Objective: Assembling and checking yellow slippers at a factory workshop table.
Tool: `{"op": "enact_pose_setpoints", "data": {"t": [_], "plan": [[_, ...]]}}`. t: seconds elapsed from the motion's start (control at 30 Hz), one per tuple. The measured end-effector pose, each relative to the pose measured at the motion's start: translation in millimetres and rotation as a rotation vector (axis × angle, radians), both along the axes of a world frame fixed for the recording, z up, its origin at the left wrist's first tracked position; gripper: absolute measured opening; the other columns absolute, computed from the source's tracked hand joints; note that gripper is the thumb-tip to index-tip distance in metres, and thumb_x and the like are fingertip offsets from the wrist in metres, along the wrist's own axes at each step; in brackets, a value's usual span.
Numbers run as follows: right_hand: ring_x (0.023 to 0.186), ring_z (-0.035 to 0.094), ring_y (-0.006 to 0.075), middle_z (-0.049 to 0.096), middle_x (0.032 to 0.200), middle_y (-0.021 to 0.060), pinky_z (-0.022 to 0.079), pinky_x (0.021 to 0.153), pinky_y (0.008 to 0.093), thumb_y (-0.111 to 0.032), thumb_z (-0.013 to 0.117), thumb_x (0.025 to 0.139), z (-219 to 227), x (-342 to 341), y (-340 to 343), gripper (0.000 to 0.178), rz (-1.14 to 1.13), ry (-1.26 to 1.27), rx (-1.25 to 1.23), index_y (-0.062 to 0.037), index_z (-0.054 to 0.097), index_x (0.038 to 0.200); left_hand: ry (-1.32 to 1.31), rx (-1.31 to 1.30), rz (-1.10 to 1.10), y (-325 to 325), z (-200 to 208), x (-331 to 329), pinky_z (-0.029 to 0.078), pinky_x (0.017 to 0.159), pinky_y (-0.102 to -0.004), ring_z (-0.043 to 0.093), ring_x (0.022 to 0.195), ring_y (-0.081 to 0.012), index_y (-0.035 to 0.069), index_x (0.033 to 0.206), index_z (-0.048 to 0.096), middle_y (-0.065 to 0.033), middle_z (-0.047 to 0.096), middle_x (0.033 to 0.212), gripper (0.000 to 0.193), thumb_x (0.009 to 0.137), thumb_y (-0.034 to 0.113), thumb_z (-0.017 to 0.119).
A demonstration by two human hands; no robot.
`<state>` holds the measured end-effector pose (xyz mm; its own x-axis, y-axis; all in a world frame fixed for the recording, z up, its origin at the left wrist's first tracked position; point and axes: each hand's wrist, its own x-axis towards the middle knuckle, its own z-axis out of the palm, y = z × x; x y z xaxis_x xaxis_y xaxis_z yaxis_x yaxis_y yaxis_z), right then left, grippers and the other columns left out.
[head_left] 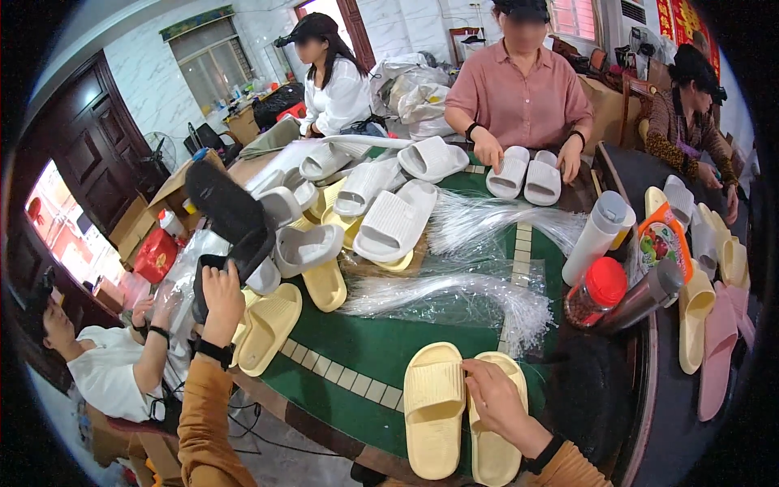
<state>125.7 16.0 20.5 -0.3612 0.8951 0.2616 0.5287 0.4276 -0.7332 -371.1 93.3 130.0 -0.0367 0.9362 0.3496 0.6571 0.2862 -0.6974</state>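
My left hand (219,302) is raised at the left side of the table, its fingers closed on a black slipper (213,284). Another black slipper (223,199) stands tilted just above it. In front of me a pair of yellow slippers lies side by side, toes away from me: the left yellow slipper (432,414) and the right yellow slipper (492,454). My right hand (499,406) reaches over the right one, and its bent fingertips grip the inner edge of the left one's strap. Whether anything thin is between those fingertips is too small to make out.
Grey slippers (395,221) and yellow slippers (270,325) pile up mid-table beside bundles of clear plastic strands (438,300). A white bottle (595,235), red-lidded jar (596,290) and dark flask (645,296) stand right. Across, a person (519,89) handles grey slippers; others sit around.
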Motion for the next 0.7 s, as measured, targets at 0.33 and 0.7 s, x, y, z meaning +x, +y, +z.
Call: {"op": "enact_pose_setpoints", "data": {"t": [0.33, 0.7], "plan": [[0.110, 0.057, 0.0356, 0.061, 0.118, 0.0173, 0.047, 0.094, 0.0434, -0.009, 0.055, 0.094, 5, 0, 3, 0.026, 0.023, 0.012, -0.041, -0.0007, 0.054, 0.119, -0.341, -0.012, -0.017, 20, -65, -63, 0.041, 0.093, -0.0454, 0.056, 0.107, -0.0292, -0.005, 0.134, 0.049, -0.0141, 0.058, 0.113, 0.078, 0.073, 0.036, 0.076], [0.110, 0.058, 0.0367, 0.061, 0.119, 0.0167, 0.048, 0.093, 0.0437, -0.004, 0.058, 0.089, 1, 2, 3, 0.030, 0.016, -0.019, 0.002, -0.0012, 0.055, 0.119, -0.528, 0.106, -0.954, 154, -19, 202, 0.037, 0.103, -0.0488, 0.051, 0.119, -0.0339, 0.005, 0.122, 0.059, -0.0154, 0.056, 0.123, 0.052, 0.080, 0.034, 0.071]]}}
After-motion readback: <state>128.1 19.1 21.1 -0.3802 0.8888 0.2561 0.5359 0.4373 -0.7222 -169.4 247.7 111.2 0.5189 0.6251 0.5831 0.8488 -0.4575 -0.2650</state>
